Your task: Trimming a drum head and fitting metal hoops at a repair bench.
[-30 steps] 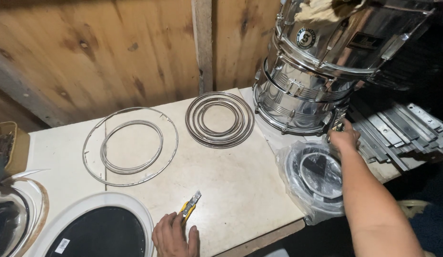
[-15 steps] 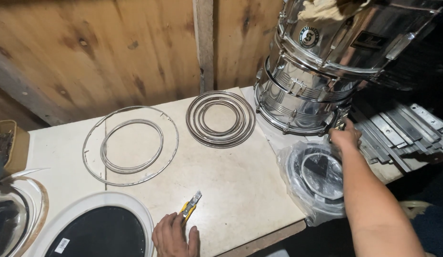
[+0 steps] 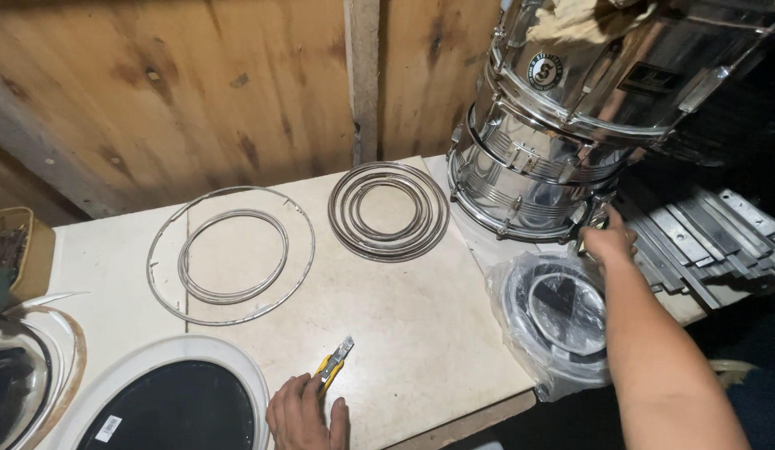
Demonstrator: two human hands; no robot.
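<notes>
While the left hand (image 3: 306, 414) grasps a light yellow utility knife (image 3: 333, 367) at the worktop's (image 3: 404, 333) front edge, the right hand (image 3: 608, 243) touches stacked chrome drums (image 3: 562, 133), likely heavy, slippery; its grip cannot be told.

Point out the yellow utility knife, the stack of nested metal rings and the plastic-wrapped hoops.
yellow utility knife (image 3: 333, 367), head view, on the middle of its yellow body.
stack of nested metal rings (image 3: 346, 223), head view, on the left side of the rings.
plastic-wrapped hoops (image 3: 520, 312), head view, on the dark hoop's left side.
</notes>
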